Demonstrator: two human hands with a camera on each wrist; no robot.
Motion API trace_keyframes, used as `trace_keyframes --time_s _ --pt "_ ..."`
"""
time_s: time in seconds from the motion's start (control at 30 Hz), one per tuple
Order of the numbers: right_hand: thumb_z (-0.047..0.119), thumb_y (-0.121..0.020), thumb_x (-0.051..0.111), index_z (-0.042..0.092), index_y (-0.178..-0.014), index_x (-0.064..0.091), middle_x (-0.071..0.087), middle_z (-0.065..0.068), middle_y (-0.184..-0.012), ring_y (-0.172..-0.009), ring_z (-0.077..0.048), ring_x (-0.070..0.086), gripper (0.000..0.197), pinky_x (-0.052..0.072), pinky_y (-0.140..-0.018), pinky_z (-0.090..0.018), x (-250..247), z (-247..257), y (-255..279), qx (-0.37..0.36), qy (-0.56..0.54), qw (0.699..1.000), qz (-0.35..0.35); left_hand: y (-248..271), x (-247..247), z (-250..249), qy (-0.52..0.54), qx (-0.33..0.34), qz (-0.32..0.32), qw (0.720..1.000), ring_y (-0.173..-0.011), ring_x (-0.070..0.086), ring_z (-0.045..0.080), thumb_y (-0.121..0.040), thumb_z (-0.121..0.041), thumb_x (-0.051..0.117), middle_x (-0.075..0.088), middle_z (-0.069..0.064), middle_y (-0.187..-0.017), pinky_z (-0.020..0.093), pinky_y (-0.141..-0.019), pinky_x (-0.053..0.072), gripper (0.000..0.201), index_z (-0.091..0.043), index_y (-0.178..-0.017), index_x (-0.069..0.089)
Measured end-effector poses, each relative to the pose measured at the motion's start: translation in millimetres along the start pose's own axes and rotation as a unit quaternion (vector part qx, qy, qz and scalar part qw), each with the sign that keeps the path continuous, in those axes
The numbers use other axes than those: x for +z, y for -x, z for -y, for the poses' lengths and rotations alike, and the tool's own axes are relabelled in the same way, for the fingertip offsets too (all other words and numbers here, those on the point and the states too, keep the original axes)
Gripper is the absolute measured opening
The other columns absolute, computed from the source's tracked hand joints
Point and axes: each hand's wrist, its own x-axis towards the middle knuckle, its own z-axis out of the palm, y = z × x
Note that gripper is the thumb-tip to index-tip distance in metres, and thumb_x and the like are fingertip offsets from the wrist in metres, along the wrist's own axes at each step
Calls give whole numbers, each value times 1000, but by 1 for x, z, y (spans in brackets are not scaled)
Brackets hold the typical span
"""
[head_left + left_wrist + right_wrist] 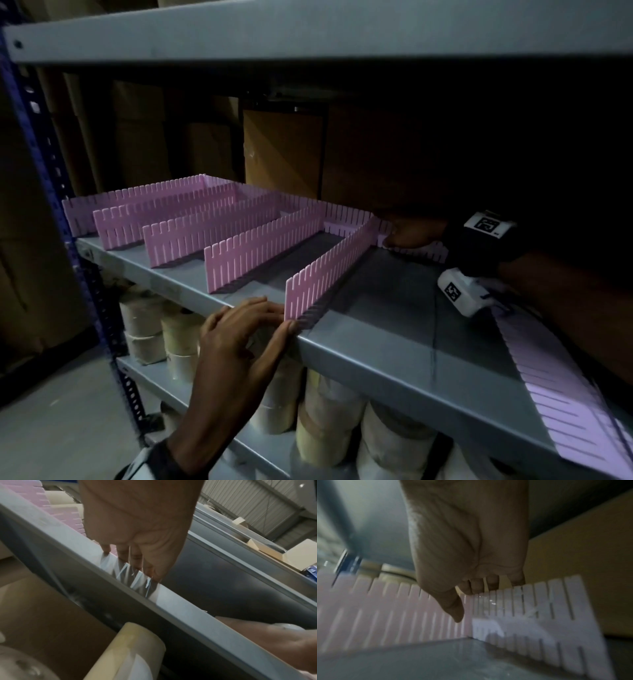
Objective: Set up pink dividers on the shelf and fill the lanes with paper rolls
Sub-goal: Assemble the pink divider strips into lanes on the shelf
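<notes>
Several pink slotted dividers (191,219) stand upright in rows on the grey metal shelf (394,359), slotted into a long back divider (346,214). My left hand (263,318) lies at the shelf's front edge, with straight fingers touching the near end of the rightmost upright divider (329,270); the left wrist view shows the left hand's fingertips (120,555) down on the shelf lip. Deep in the shelf, my right hand (407,234) pinches the back divider (530,601) beside that joint, fingers over its top and thumb (455,609) on its front face.
Another pink divider (565,394) lies flat on the shelf at the right. Several paper rolls (178,335) stand on the lower shelf. Cardboard boxes (284,150) fill the space behind. An upper shelf (308,31) hangs close overhead, and a blue upright (51,171) stands at left.
</notes>
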Motion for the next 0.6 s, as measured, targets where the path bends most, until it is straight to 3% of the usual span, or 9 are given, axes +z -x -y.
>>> trace_keyframes --time_s 0.07,0.13,0.3,0.4,0.53,0.6 --pt "30 -99 46 13 -153 15 19 -12 -159 -145 -30 23 65 19 -119 -39 2 0 1 17 12 1000 -4 0 0 0 8 -4 1 1000 -110 64 2 -85 -45 65 65 -36 -98 58 -96 45 5 -43 -88 68" --pt "30 -99 46 12 -153 13 15 -11 -160 -147 -29 19 66 16 -120 -37 1 3 5 15 16 1000 -11 1 0 0 16 -7 3 1000 -111 64 4 -86 -47 63 66 -34 -98 58 -97 44 9 -41 -88 69" --pt "24 -99 48 8 -150 23 29 -14 -155 -140 -29 32 59 25 -111 -29 -12 12 18 45 -4 999 8 2 0 1 31 -4 8 999 -113 64 7 -88 -46 61 66 -31 -100 58 -99 44 15 -36 -90 71" --pt "19 -105 33 2 -146 30 33 -15 -152 -138 -28 34 45 27 -100 -21 -32 13 34 61 -72 996 5 3 -1 2 32 -5 16 999 -115 62 7 -89 -42 62 67 -29 -102 57 -102 43 13 -34 -92 72" --pt "18 -101 45 4 -146 32 37 -18 -150 -138 -33 36 49 29 -112 -35 -52 5 70 25 -179 983 -38 6 -4 0 50 -17 20 998 -119 61 10 -88 -35 65 70 -20 -104 55 -102 45 13 -29 -96 74" --pt "26 -101 46 10 -150 28 32 -12 -154 -139 -30 34 54 29 -115 -39 -57 -2 84 22 -162 986 -29 6 -8 -6 69 -32 3 997 -115 63 16 -86 -32 66 72 -10 -106 54 -96 49 21 -19 -100 74"
